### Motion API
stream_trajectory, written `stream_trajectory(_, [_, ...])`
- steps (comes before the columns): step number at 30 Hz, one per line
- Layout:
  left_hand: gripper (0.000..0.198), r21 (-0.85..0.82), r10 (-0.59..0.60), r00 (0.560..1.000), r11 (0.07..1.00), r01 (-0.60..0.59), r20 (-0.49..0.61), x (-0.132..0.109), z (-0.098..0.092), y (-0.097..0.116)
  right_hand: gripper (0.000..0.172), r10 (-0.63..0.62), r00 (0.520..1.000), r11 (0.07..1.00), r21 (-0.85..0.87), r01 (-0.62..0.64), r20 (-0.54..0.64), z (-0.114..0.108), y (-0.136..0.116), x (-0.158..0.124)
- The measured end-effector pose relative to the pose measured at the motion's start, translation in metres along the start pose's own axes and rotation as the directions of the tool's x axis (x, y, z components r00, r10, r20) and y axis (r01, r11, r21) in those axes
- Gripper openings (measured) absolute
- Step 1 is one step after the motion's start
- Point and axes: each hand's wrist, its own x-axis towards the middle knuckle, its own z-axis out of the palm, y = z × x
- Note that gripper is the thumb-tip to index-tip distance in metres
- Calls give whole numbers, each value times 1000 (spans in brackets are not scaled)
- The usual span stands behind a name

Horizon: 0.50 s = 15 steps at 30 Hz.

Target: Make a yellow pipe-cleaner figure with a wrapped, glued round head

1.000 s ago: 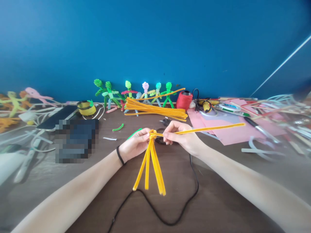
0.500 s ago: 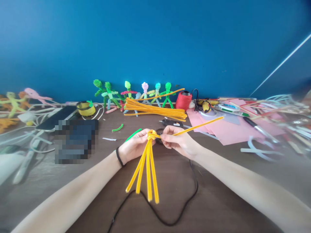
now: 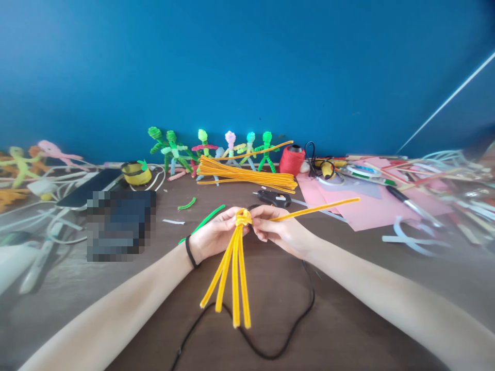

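Note:
My left hand [image 3: 212,237] pinches the top of a bundle of yellow pipe cleaners [image 3: 233,268], whose several strands hang down toward me. A knot of wrapped yellow pipe cleaner [image 3: 243,217] sits at the top of the bundle, between both hands. My right hand [image 3: 281,232] is closed on the wrapping pipe cleaner, and its free end [image 3: 320,207] sticks out to the right over the pink paper. A black band circles my left wrist.
A pile of yellow pipe cleaners [image 3: 247,176] lies behind, before a row of pipe-cleaner figures [image 3: 209,147]. A red thread spool [image 3: 293,158], a glue gun [image 3: 274,198], pink paper [image 3: 367,206] and craft clutter fill the right. A black cable [image 3: 270,340] loops below my hands. Cables lie left.
The free end of the wrapping pipe cleaner has grown shorter and the knot thicker. My right hand has closed in on the knot. The hanging strands have swung slightly left.

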Motion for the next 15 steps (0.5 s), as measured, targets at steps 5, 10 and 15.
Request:
stream_trajectory(5, [24,3,-11,1000,1000,11,21,0,-1,-1,11,-26,999,999,18,27,-30,4,1,0])
stream_trajectory(10, [23,-5,-13,999,1000,14,33,1,-2,-2,11,-63,997,998,17,64,-44,5,4,1])
stream_trajectory(15, [20,-14,-6,998,1000,7,66,1,-2,-1,10,-79,996,996,31,80,-37,6,5,0])
